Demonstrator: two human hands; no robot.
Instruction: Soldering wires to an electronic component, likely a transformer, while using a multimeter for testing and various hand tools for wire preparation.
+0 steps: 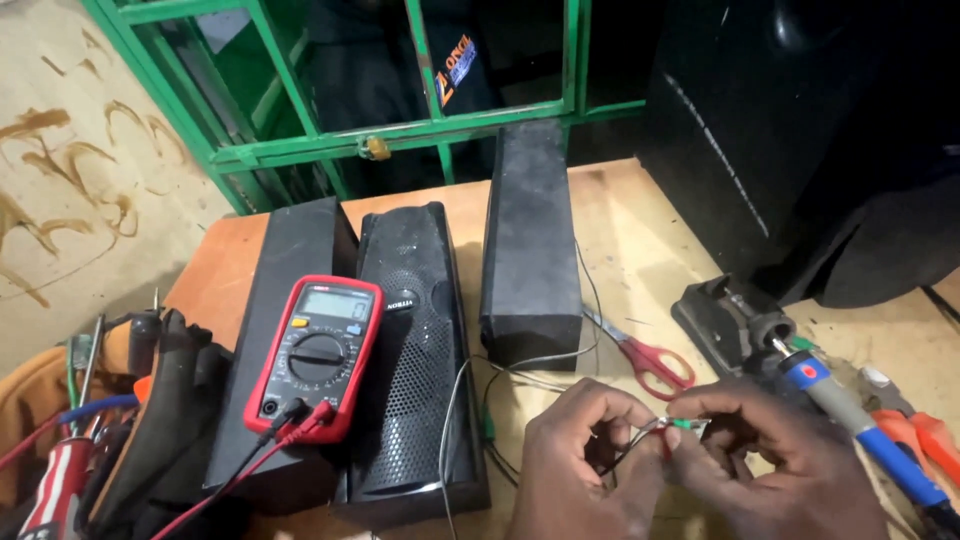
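My left hand [585, 462] and my right hand [775, 465] meet at the lower right of the wooden table [640, 240]. Between their fingertips they pinch thin wire ends [668, 427], one with a green tip, one red. Dark and grey wires [470, 400] run from my hands back toward the black speaker boxes. A red multimeter [316, 355] lies on the left black speaker [285, 260], its red and black leads plugged in. A grilled speaker [415, 340] lies beside it, and a third black speaker [530, 235] further right.
Red-handled scissors [650, 362] lie just beyond my hands. A blue-handled soldering iron [855, 415] rests on its black stand [722, 320] at the right. A tool bag with screwdrivers [95, 430] sits at the left edge. A green metal frame [400, 125] stands behind the table.
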